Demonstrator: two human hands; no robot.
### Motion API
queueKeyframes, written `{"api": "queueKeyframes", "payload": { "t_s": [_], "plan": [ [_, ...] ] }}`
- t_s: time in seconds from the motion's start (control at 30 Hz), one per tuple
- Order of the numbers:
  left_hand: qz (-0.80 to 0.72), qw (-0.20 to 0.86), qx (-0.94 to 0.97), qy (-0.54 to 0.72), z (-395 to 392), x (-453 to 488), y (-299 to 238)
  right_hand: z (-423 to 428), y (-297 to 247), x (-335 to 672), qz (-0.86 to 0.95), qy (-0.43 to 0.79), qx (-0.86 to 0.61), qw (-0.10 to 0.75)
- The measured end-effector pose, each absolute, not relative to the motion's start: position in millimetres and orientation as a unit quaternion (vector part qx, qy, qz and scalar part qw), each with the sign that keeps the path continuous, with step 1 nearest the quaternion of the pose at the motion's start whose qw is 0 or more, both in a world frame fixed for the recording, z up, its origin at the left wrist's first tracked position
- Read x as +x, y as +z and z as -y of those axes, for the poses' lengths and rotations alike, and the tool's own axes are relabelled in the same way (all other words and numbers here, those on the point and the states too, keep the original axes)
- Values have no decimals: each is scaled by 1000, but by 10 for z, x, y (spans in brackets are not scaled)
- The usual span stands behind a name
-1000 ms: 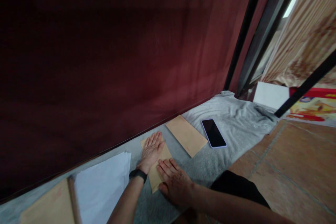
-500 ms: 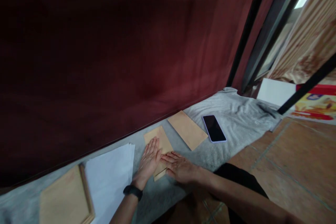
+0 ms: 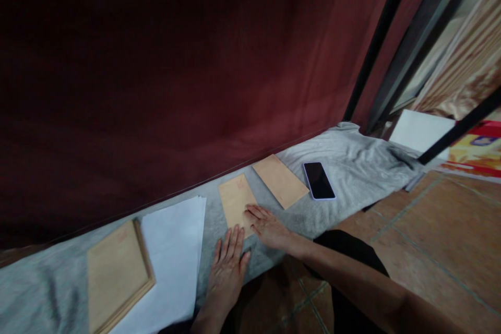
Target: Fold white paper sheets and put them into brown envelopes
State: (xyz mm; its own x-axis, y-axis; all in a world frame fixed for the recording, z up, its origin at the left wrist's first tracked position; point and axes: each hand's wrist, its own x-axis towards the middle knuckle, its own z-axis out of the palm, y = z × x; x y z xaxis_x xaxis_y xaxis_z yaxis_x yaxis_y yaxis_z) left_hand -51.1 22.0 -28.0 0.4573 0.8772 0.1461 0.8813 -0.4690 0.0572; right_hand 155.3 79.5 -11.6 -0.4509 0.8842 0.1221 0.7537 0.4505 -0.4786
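Observation:
A tan paper envelope (image 3: 235, 195) lies flat on the grey cloth in front of me. My left hand (image 3: 227, 266) lies flat with its fingers spread, the fingertips at the envelope's near edge. On the envelope's right side rests my right hand (image 3: 268, 225), palm down with fingers stretched out. Neither hand grips anything. Just right of them is another tan envelope (image 3: 281, 181), with a dark-screened phone (image 3: 320, 181) beside it. To the left are a stack of white paper sheets (image 3: 174, 255) and a stack of tan envelopes (image 3: 117, 271) partly on top of them.
The grey cloth (image 3: 352, 167) covers a narrow ledge along a dark red fabric wall (image 3: 219, 73). Black poles (image 3: 376, 42) stand at the right. A white box (image 3: 422, 133) and a red and yellow package (image 3: 475, 148) sit on the tiled floor (image 3: 438, 224).
My left hand has slid back toward me, off most of the envelope. The right hand has shifted slightly up along it, and the envelope's near end now looks flat. The view has shifted a little.

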Motion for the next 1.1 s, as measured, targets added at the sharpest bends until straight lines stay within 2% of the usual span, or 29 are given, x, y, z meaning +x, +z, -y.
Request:
{"api": "queueKeyframes", "payload": {
  "t_s": [0.37,0.57,0.73,0.97,1.1],
  "plan": [
    [577,-18,-803,-146,-113,-541,-269,-908,-174,1776,816,183,-520,173],
    [674,-135,-676,-265,-347,-336,-262,-816,25,1707,813,141,-537,174],
    [741,-239,-559,-287,-593,-269,-203,-707,58,1563,840,113,-511,142],
    [643,-481,-436,-407,-726,-262,169,-581,82,1440,835,101,-515,164],
    [599,-497,-457,-431,-747,-113,519,-684,245,1460,794,176,-538,223]
  ]
}}
